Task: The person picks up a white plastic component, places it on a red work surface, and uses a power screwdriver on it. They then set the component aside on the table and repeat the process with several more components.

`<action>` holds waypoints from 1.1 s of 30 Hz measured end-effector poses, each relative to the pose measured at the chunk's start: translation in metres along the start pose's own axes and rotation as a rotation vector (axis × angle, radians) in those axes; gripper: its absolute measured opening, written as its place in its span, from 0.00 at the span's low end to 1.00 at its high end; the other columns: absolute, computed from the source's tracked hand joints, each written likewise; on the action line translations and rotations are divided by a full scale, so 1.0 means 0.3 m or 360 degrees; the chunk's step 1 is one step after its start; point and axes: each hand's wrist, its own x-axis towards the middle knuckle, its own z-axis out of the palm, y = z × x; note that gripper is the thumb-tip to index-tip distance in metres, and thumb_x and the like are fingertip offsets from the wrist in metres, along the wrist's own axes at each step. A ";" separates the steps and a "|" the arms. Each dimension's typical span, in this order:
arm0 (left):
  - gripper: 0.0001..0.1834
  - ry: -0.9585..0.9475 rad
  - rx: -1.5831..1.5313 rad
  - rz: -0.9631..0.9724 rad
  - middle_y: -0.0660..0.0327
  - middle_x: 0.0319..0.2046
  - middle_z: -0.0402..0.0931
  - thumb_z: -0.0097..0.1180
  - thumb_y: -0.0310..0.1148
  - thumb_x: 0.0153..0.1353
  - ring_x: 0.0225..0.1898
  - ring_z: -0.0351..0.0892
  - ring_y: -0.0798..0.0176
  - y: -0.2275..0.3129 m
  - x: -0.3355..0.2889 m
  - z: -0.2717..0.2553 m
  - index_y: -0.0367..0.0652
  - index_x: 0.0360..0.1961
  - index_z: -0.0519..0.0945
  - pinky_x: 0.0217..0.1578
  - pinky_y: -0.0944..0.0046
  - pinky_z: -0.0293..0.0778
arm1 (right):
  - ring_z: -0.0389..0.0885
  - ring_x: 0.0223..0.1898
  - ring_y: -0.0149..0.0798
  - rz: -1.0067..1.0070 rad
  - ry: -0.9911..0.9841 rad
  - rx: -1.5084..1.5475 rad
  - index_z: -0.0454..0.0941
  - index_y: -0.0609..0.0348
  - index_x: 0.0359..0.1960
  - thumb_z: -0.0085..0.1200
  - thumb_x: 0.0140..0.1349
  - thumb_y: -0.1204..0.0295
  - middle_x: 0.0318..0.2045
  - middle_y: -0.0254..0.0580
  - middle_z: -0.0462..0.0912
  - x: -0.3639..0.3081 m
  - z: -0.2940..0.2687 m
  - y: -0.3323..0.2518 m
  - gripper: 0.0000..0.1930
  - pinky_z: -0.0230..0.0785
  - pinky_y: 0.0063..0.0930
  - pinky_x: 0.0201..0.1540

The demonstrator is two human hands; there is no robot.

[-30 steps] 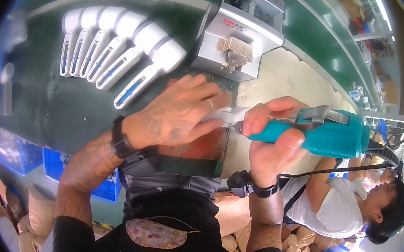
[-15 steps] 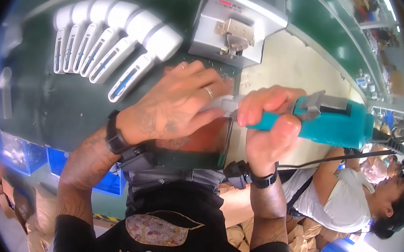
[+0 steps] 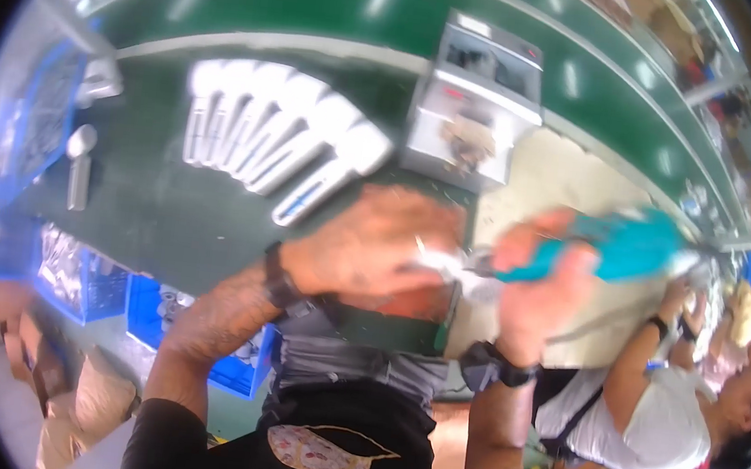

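Note:
My right hand [image 3: 539, 293] is wrapped round a teal electric screwdriver [image 3: 635, 248], its tip pointing left. In front of that tip, my left hand [image 3: 374, 244] closes its fingers on a small white plastic part [image 3: 480, 287]. Both hands are smeared by motion, so whether the tip touches the part I cannot tell. A reddish-brown mat [image 3: 418, 305] lies under the left hand. Beyond that hand, several white handheld devices [image 3: 312, 187] with rounded heads and slotted handles lie fanned out side by side.
A silver box-shaped machine [image 3: 458, 142] stands behind my hands. A white spoon-shaped piece [image 3: 80, 167] lies at the left of the green table [image 3: 139, 219]. Blue bins [image 3: 143, 315] stand below its near edge. At the right, a person in a white shirt [image 3: 649, 414] works close by.
The view has swung, so the table, devices and machine appear farther right and lower. My hands stay together with the screwdriver and white part, blurred by movement.

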 end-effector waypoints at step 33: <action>0.37 0.0099 0.1408 -0.1667 0.47 0.65 0.68 0.60 0.61 0.57 0.64 0.67 0.40 -0.120 -0.272 -0.398 0.50 0.62 0.76 0.62 0.35 0.56 | 0.76 0.24 0.35 -0.0478 0.0329 -0.0257 0.72 0.69 0.46 0.61 0.58 0.39 0.24 0.41 0.75 0.115 -0.185 0.100 0.38 0.67 0.25 0.23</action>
